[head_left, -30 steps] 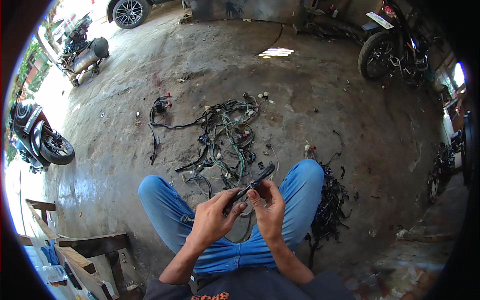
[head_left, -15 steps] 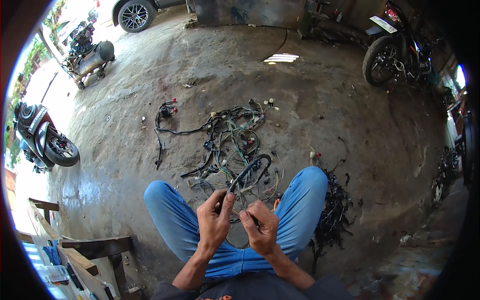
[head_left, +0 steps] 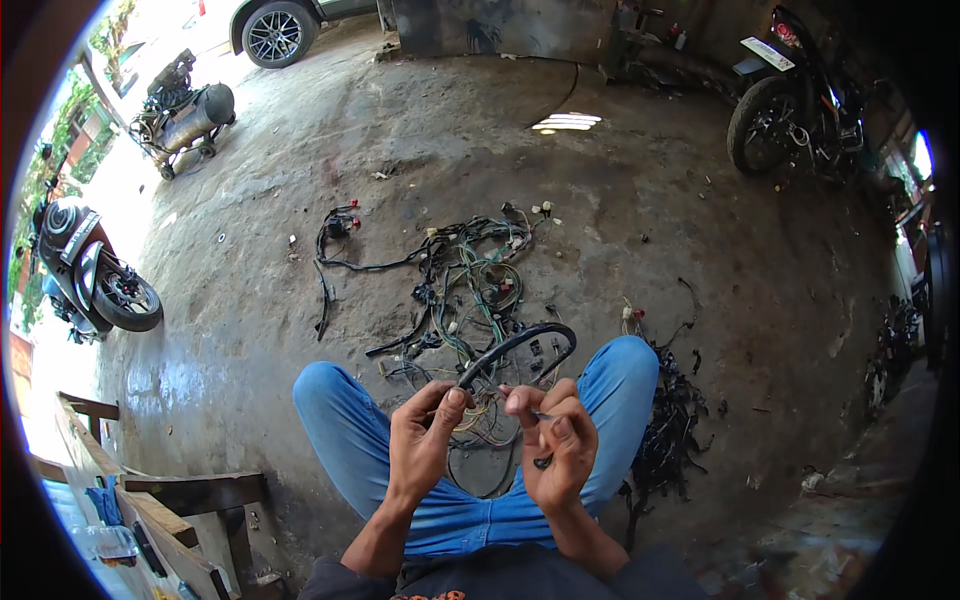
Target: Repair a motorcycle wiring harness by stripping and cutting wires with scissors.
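A black-wrapped wiring harness (head_left: 520, 341) arcs forward from my left hand (head_left: 428, 435), whose thumb and fingers are closed on it. The arc bends round at the right and drops back behind my right hand (head_left: 557, 448). That hand is turned partly palm up, thumb and index finger pinched near the harness. Something small and dark shows against its palm; its kind is unclear. Beyond my hands, a tangle of wires (head_left: 480, 270) in green, black and other colours lies on the floor, with several connectors at its ends.
A heap of black scraps (head_left: 675, 440) lies beside my right knee. Wooden framing (head_left: 190, 490) stands at the lower left. Motorcycles stand at the left (head_left: 115, 290) and far right (head_left: 775, 120); an air compressor (head_left: 190, 125) and a car wheel (head_left: 275, 35) are at the far left.
My right hand has moved right and rolled from a fist to partly palm up, its fingers loosening. The harness arc has swung right and widened. My left hand keeps its hold.
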